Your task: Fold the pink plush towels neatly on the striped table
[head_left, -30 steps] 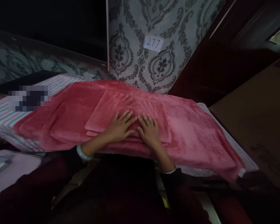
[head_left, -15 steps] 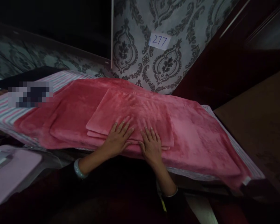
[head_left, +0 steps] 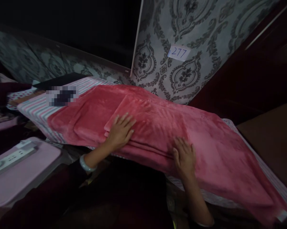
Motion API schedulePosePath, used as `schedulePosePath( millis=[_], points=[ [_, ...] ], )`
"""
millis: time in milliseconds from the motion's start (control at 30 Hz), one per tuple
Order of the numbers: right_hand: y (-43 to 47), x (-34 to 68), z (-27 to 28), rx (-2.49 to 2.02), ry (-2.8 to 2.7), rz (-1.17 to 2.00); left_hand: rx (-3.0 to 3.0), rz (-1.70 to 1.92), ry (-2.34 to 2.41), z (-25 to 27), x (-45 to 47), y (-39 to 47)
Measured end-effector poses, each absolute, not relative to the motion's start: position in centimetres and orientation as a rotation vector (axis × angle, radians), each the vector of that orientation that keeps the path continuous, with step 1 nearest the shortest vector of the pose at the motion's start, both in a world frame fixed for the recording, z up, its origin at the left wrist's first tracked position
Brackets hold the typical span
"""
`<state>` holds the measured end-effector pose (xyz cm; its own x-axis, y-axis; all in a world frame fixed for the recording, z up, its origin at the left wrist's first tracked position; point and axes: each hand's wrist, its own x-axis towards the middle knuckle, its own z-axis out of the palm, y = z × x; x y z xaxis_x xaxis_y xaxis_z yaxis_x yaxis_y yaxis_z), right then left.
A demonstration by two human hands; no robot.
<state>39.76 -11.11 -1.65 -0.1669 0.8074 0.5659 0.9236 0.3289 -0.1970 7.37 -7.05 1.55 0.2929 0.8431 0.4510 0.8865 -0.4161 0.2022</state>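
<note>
1. Dim room, grey damask-patterned wallpaper [head_left: 193,28] straight ahead of both hands, with a small white paper label marked 277 [head_left: 178,52] stuck on it.
2. Under the hands runs a long table covered in a pink-and-white striped cloth [head_left: 38,106], and over that lies a large pink plush blanket [head_left: 217,149] spread flat.
3. On top of it sits the folded pink plush towel [head_left: 148,122], a neat rectangle whose near edges show several stacked layers.
4. The left hand [head_left: 120,130] lies palm down on the towel's left near corner, fingers spread and loose, gripping nothing; a pale jade-coloured bangle [head_left: 86,164] circles its wrist.
5. The right hand [head_left: 184,156] rests flat at the towel's right near edge, where it meets the blanket, fingers open, nothing clenched.
6. Judging from how things lie, the folding looks done: layers squared and edges aligned. What seems left is pressing it smooth, then lifting it away.
7. Far to the left of the left hand, a white power strip [head_left: 13,156] rests on a pink rounded tray-like surface [head_left: 26,171].
</note>
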Motion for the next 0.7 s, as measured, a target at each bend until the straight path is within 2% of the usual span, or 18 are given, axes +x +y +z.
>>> schedulePosePath(
  millis=[167, 367, 467, 533, 700],
  points=[
    [-10.4, 40.7, -4.0, -1.599, -2.058, -0.265, -2.442, -0.438, -1.834, 1.1, 6.4, -5.8],
    [-13.1, 40.8, -6.7, -1.551, -1.89, -0.105, -2.459, -0.569, -1.742, -1.4, 4.9, -7.2],
    [-13.5, 41.2, -6.4, -1.529, -1.788, 0.042, -2.508, -0.846, -1.776, -1.7, 3.4, -6.9],
    [-13.0, 41.9, -5.9, -1.528, -1.676, 0.115, -2.493, -1.169, -1.873, -1.4, 2.1, -6.0],
    [-9.3, 44.6, -4.1, -1.663, -1.348, 0.304, -2.171, -1.987, -2.43, 1.2, -0.2, -2.1]
  ],
)
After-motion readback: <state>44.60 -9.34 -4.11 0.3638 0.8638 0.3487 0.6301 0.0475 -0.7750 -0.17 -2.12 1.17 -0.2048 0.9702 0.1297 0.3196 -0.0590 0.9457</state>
